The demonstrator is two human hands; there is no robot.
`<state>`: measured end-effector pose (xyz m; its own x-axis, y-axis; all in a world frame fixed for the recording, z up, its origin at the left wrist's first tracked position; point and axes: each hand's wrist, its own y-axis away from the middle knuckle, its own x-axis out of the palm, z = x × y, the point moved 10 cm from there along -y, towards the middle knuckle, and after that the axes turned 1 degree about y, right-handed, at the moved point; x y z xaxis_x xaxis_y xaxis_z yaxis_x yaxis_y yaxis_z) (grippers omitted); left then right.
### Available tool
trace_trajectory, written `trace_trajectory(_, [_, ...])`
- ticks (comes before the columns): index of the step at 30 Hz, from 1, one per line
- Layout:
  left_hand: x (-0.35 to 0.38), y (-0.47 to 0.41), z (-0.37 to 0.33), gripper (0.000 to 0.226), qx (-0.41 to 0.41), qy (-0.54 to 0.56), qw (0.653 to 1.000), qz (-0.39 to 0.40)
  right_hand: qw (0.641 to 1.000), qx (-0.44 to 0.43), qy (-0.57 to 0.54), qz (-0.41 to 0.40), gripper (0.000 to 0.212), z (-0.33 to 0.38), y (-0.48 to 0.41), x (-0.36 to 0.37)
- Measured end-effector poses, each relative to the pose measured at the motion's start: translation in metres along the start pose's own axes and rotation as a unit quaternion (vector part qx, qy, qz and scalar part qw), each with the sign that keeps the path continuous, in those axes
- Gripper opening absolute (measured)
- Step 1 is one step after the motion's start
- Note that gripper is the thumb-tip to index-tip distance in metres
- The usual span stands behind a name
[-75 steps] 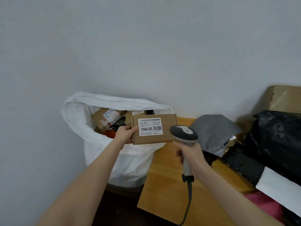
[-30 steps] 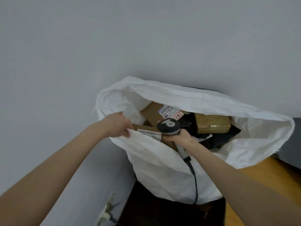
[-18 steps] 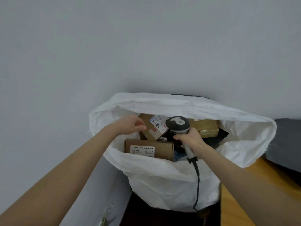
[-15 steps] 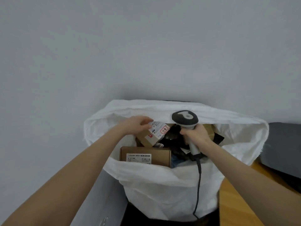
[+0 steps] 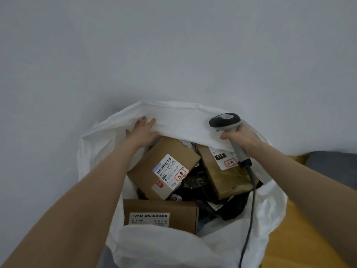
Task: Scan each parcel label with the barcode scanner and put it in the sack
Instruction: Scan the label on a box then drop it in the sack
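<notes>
Reaching past the parcels, the left hand [image 5: 142, 130] has left the tilted box [image 5: 164, 169] and lies fingers spread on the far rim of the sack [image 5: 183, 117]. Right hand [image 5: 242, 137] moved to that rim too, still wrapped round the scanner [image 5: 225, 122]: head points left, handle slants down-right, cable [image 5: 250, 200] crossing the taped box [image 5: 226, 176]. 12V4A box [image 5: 160, 213] unchanged inside at the near rim, label up, long axis left-right. Black bags [image 5: 201, 182] between boxes; tabletop [image 5: 289, 238] at right.
</notes>
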<state>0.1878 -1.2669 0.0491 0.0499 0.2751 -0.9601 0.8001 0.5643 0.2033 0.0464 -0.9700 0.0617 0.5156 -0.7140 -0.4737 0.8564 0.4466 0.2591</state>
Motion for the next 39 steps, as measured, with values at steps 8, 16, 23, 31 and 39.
trace_trajectory(8, [-0.019, 0.044, -0.036, 0.051, 0.026, 0.022, 0.989, -0.141, 0.995, 0.051, -0.08, 0.038, 0.008, -0.009, 0.042, -0.006])
trace_trajectory(16, [-0.011, 0.112, -0.119, 0.05, 0.105, -0.012, 0.986, -0.131, 0.984, 0.11, -0.143, -0.002, 0.013, -0.047, 0.127, -0.018])
trace_trajectory(23, [0.019, 0.162, -0.217, 0.045, 0.184, -0.029, 0.976, -0.114, 0.942, 0.185, -0.28, -0.015, 0.005, -0.103, 0.202, -0.056])
trace_trajectory(31, [0.066, 0.24, -0.343, 0.047, 0.25, -0.049, 0.963, -0.088, 0.899, 0.242, -0.364, 0.003, 0.019, -0.194, 0.282, -0.127])
trace_trajectory(39, [0.141, 0.344, -0.506, 0.048, 0.308, -0.053, 0.948, -0.05, 0.878, 0.258, -0.399, -0.051, 0.019, -0.304, 0.364, -0.248])
